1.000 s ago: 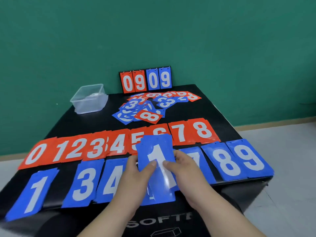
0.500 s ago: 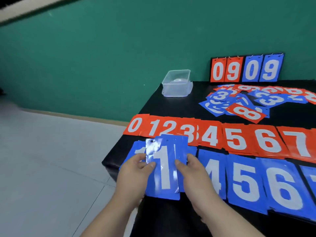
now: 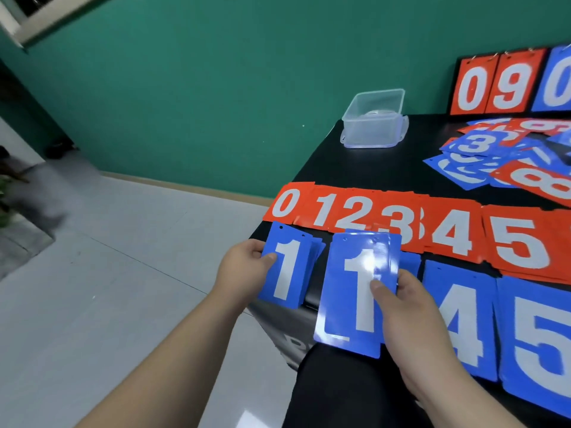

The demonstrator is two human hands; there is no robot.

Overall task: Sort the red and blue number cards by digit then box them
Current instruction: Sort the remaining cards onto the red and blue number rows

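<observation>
We count six red row cards (image 3: pixel 451 233), 0 to 5; two blue 1-card bundles (image 3: pixel 285 270); one clear plastic box (image 3: pixel 374 125) at one o'clock.

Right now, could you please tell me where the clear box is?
In the head view, the clear box stands at the far left corner of the table, left of the upright scoreboard and beyond the red 0 card.

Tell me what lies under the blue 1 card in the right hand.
Blue card edges peek out past the top and right of the blue 1 card that the right hand holds. Their digits are covered.
</observation>
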